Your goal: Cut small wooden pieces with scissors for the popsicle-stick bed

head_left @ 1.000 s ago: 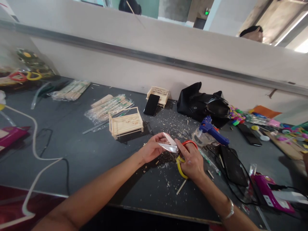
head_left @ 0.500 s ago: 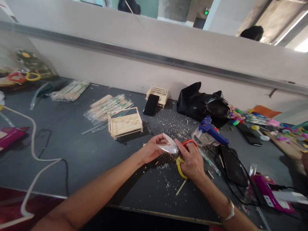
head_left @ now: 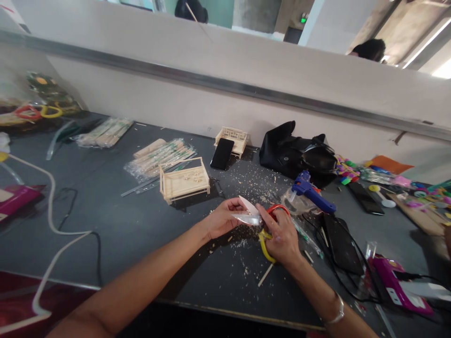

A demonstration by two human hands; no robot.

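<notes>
My right hand (head_left: 282, 234) grips a pair of scissors (head_left: 251, 218) with one red and one yellow handle loop. The blades stand apart and point left, toward my left hand (head_left: 225, 219). The fingers of that hand are curled together behind the blades; what they pinch is too small or too hidden to make out. Pale wood scraps (head_left: 259, 185) are scattered on the dark table under and around both hands. Beyond my left hand stands a small frame model made of thin sticks (head_left: 185, 182).
A phone (head_left: 222, 154) leans on a second stick model (head_left: 237, 137) by the wall. Packs of sticks (head_left: 164, 159) lie to the left. A black bag (head_left: 296, 152), a blue glue gun (head_left: 312, 190), cables and a magenta power strip (head_left: 401, 284) are on the right.
The view has shifted very slightly. Both hands and the open scissors keep nearly the same pose.
</notes>
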